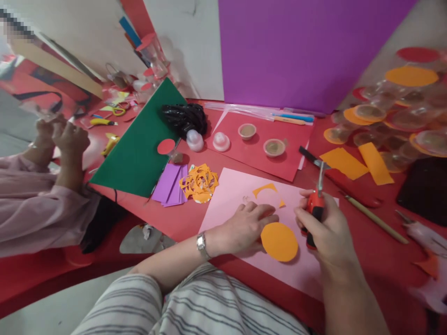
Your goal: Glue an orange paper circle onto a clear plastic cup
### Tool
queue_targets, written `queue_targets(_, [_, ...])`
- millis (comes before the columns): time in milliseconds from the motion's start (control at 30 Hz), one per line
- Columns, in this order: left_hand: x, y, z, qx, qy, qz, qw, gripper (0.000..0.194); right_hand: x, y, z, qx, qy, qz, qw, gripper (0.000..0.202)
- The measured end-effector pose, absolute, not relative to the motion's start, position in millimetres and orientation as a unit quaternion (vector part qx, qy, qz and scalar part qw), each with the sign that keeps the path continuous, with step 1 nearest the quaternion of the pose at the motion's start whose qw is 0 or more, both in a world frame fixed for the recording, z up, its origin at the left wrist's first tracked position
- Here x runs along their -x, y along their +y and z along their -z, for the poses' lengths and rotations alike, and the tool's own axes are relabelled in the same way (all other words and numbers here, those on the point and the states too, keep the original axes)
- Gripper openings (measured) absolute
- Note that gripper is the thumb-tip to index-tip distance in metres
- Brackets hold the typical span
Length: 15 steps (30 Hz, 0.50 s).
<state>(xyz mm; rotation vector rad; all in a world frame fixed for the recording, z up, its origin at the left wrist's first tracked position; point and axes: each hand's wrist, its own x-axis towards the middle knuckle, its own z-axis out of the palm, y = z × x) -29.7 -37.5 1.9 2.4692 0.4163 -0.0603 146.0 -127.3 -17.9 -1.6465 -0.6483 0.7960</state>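
Observation:
My left hand [249, 225] rests low over a pink sheet [223, 204], its fingers stretched out and slightly bent. An orange paper disc [279, 242] lies against its fingers; whether the hidden thumb touches the disc, I cannot tell. Just beyond the fingertips are thin curved orange paper offcuts [265, 188]. My right hand [330, 228] is closed around scissors with red and black handles [316, 204], their metal blades pointing away from me. Left of the pink sheet sit a tangled heap of orange paper scraps [200, 184] and purple paper strips [171, 186].
Small cups [274, 148] stand on a red sheet [240, 163]. A green board [139, 144] leans at left, beside a black plastic bag [185, 118]. Stacked clear cups with discs [394, 116] and a craft knife [375, 216] are at right. Another person's hands [71, 139] work at far left.

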Motion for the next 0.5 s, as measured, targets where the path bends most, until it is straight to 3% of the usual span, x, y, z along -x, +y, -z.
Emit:
queue_targets(233, [27.5,-38.9,-4.2,-0.945,0.151,0.019,0.291,0.063,-150.3,-130.7,24.4,0.717,-0.256,-0.358,0.541,0.04])
queue_targets(367, [43.1,-25.8,-21.1,-0.951,0.186,-0.003,0.247,0.077,-151.9,-131.9,26.9,0.726,-0.246,-0.36,0.533,0.045])
queue_targets(500, [88.4,-4.1,-42.3,-0.933,0.277,-0.099,0.207,0.09,-150.1,-131.8,21.8,0.73,-0.219,-0.365,0.534,0.047])
